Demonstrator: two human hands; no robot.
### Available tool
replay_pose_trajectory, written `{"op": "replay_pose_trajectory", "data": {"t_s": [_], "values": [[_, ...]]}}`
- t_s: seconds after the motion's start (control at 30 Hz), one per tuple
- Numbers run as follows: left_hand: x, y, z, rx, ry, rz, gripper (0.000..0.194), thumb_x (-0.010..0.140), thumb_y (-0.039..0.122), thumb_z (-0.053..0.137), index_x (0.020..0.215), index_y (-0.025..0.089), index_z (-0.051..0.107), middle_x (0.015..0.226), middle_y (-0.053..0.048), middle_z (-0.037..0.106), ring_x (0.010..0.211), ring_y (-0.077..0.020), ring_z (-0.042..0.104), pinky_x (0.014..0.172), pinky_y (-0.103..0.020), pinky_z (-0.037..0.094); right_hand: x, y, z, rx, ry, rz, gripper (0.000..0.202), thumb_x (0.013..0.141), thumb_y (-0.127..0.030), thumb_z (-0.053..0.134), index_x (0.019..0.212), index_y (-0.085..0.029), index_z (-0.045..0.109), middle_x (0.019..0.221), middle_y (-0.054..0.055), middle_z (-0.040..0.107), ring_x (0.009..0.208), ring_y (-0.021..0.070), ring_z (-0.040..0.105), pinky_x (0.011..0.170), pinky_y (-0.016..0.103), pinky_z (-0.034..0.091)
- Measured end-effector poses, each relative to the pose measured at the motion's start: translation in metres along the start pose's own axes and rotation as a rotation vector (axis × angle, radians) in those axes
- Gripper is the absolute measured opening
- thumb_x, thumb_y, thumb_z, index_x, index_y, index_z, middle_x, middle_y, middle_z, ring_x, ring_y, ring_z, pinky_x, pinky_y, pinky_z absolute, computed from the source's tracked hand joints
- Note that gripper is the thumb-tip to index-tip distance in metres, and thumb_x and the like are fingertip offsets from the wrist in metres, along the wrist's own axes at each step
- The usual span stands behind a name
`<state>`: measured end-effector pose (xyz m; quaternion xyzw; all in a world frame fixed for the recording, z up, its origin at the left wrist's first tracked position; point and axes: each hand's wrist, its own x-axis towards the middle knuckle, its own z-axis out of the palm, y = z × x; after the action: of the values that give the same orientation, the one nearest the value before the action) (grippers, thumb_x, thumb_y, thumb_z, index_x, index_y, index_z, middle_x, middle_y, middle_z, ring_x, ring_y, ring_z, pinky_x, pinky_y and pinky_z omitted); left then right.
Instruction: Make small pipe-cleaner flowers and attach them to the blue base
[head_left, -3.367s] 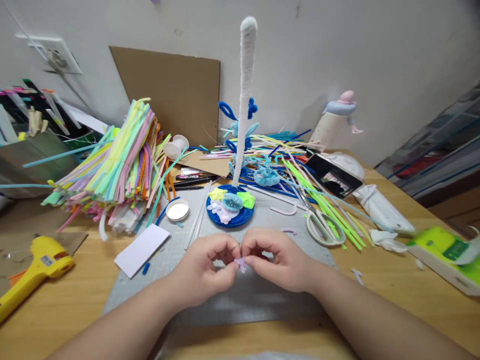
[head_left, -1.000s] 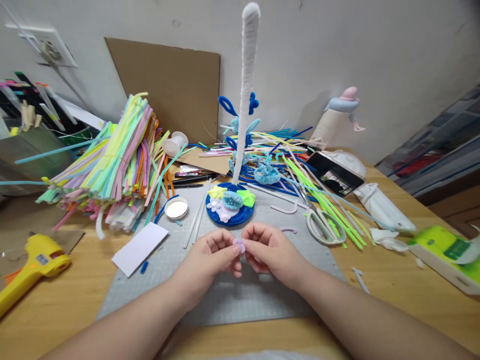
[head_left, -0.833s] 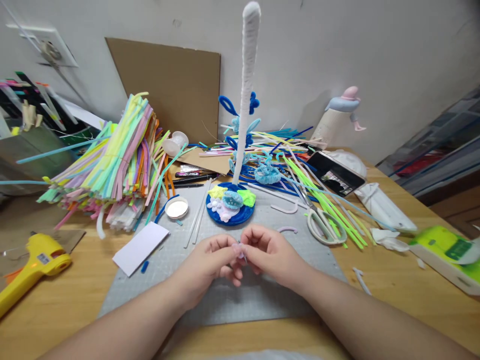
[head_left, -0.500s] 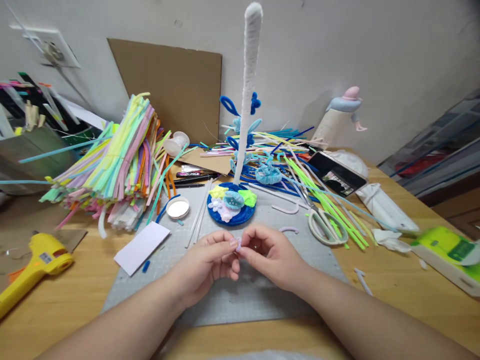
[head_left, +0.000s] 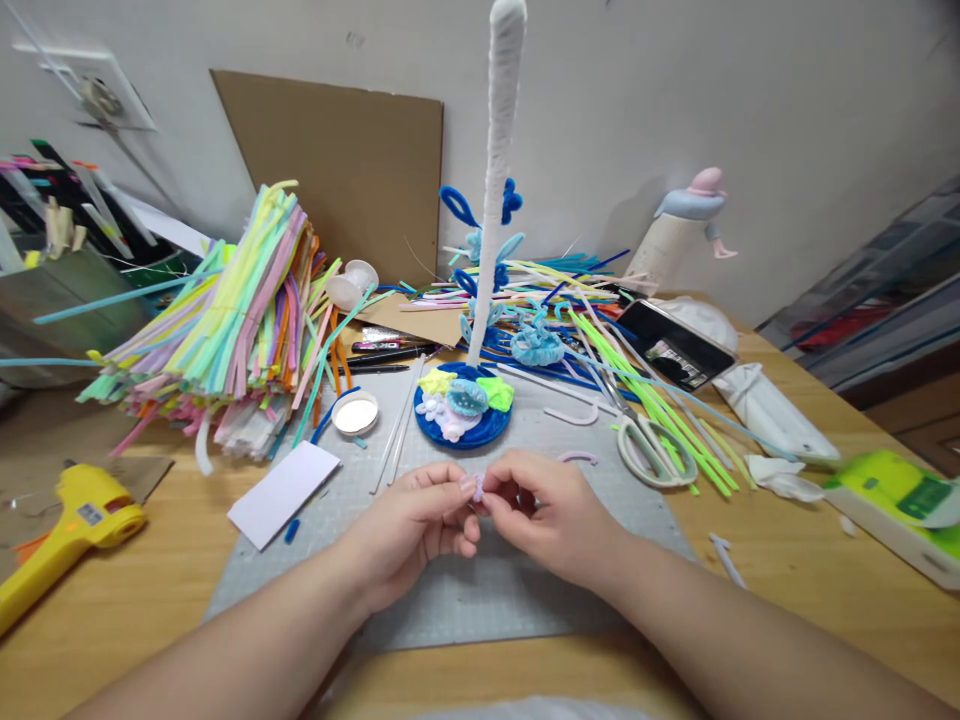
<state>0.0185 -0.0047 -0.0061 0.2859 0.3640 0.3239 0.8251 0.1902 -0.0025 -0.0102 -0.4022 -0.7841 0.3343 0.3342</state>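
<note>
Between my fingertips is a small lilac pipe cleaner piece (head_left: pixel 478 487), bent into a compact curl whose exact shape is partly covered. My left hand (head_left: pixel 424 515) pinches it from the left with thumb and forefinger. From the right, my right hand (head_left: pixel 544 512) grips the same piece. Just beyond stands a round blue base (head_left: pixel 480 437) bearing yellow, green, white and light blue fuzzy shapes. A tall white wrapped post (head_left: pixel 496 170) rises behind it, with blue loops and petals around. Both hands are above the grey cutting mat (head_left: pixel 525 600).
Cream-handled scissors (head_left: pixel 655 453) lie right of my hands beside green pipe cleaners (head_left: pixel 660 420). Left are a white card (head_left: pixel 285 493), a small round dish (head_left: pixel 355 413), a yellow glue gun (head_left: pixel 82 525) and a pipe cleaner bundle (head_left: pixel 247 310). A phone (head_left: pixel 675 343) leans at the back right.
The fingers of my right hand have shifted slightly, and a bit more of the lilac piece shows. Both hands still hold it in nearly the same place.
</note>
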Motion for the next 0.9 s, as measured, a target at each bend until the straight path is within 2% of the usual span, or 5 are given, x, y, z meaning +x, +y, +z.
{"op": "replay_pose_trajectory", "data": {"t_s": [0.3, 0.67, 0.83, 0.9], "values": [[-0.0009, -0.0028, 0.0035, 0.100, 0.028, -0.004, 0.016, 0.075, 0.026, 0.063, 0.071, 0.012, 0.056, 0.059, 0.000, 0.057, 0.051, -0.0067, 0.052, 0.052, -0.018, 0.044, -0.0018, -0.0003, 0.0010, -0.149, 0.023, -0.043, 0.009, 0.079, -0.014, 0.048, 0.079, -0.019, 0.055, 0.067, -0.001, 0.054, 0.058, 0.0097, 0.047, 0.054, 0.021, 0.035], [0.0032, -0.0050, 0.0027, 0.267, 0.123, 0.083, 0.024, 0.064, 0.030, 0.073, 0.071, 0.011, 0.060, 0.055, 0.000, 0.059, 0.048, -0.0078, 0.053, 0.050, -0.020, 0.044, 0.0014, 0.0035, -0.0068, -0.138, -0.110, -0.088, 0.014, 0.086, -0.019, 0.045, 0.090, -0.020, 0.059, 0.082, 0.003, 0.063, 0.074, 0.0128, 0.055, 0.066, 0.023, 0.040], [0.0019, -0.0028, 0.0043, 0.246, 0.094, 0.090, 0.025, 0.068, 0.035, 0.069, 0.071, 0.012, 0.060, 0.055, -0.001, 0.059, 0.050, -0.0087, 0.053, 0.051, -0.021, 0.045, 0.0014, 0.0051, -0.0072, -0.172, -0.069, -0.084, 0.011, 0.082, -0.016, 0.048, 0.085, -0.020, 0.058, 0.076, 0.002, 0.062, 0.068, 0.0122, 0.054, 0.061, 0.022, 0.039], [0.0019, -0.0010, 0.0034, 0.242, 0.116, 0.097, 0.026, 0.069, 0.037, 0.067, 0.072, 0.012, 0.059, 0.057, -0.001, 0.059, 0.051, -0.0090, 0.053, 0.051, -0.021, 0.044, 0.0012, 0.0059, -0.0063, -0.180, -0.067, -0.103, 0.012, 0.079, -0.013, 0.049, 0.082, -0.020, 0.058, 0.072, 0.001, 0.061, 0.065, 0.0115, 0.053, 0.059, 0.021, 0.038]]}}
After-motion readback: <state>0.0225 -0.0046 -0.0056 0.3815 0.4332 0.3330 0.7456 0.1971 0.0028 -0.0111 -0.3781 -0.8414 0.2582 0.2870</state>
